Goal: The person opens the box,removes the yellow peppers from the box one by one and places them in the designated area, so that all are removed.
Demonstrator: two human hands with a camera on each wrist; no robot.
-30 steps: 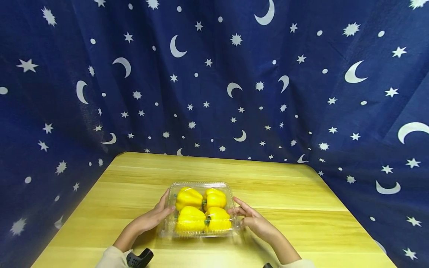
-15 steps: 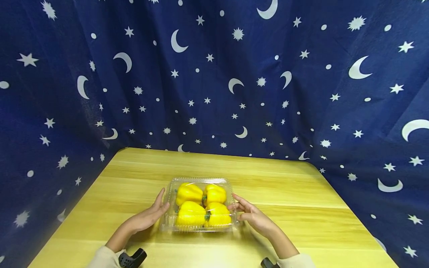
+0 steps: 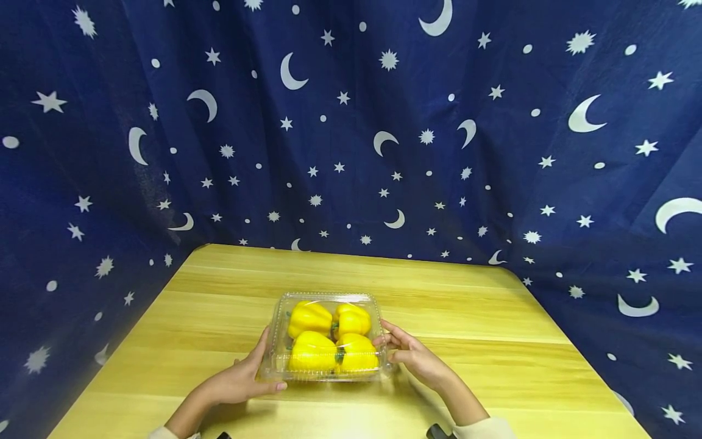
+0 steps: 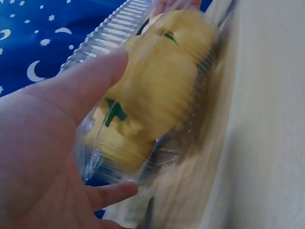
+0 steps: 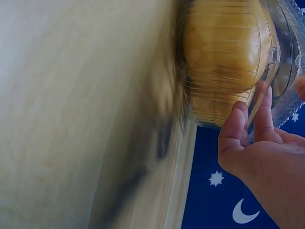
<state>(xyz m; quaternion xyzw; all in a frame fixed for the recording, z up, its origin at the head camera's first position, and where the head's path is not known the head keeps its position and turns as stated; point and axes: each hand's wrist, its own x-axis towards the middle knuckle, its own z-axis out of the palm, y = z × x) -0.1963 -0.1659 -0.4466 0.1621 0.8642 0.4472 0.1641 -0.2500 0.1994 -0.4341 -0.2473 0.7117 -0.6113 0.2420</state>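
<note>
Left grip (image 3: 236, 381) shifted toward container's (image 3: 278, 360) near corner.

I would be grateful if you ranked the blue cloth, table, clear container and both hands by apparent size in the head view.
1. Blue cloth
2. Table
3. Clear container
4. Left hand and right hand: too alike to rank

A yellowish table (image 3: 466, 317) with streaked wood grain and rounded far corners bears a clear plastic container (image 3: 278, 366).
</note>
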